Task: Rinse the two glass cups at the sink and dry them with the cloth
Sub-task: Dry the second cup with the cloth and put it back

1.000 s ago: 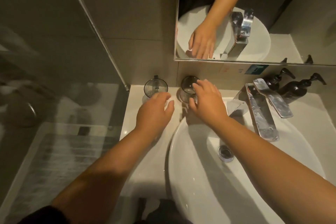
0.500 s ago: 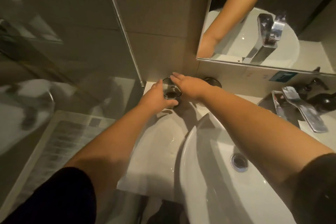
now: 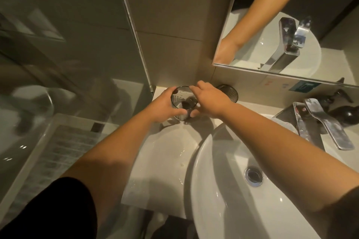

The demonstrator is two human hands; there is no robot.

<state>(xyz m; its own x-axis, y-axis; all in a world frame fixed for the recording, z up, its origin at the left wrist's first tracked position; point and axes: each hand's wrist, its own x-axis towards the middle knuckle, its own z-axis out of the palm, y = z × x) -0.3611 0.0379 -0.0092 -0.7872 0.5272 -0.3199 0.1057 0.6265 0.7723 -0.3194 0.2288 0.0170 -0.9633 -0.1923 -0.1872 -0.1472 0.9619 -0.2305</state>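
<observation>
Head view: left hand [image 3: 163, 106] and right hand [image 3: 208, 101] both clasp near glass cup [image 3: 183, 101]; best lifted level, clear of second cup [image 3: 228, 92], toward basin [image 3: 223, 190].

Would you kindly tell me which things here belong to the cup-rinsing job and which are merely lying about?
Belong to the job:
glass cup held by left hand and right hand
second glass cup
tap
basin

Lying about:
dark pump bottle
mirror

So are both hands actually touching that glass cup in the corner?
Touching. The head view shows the left hand wrapped round the glass cup and the right hand with fingers on its rim.
</observation>
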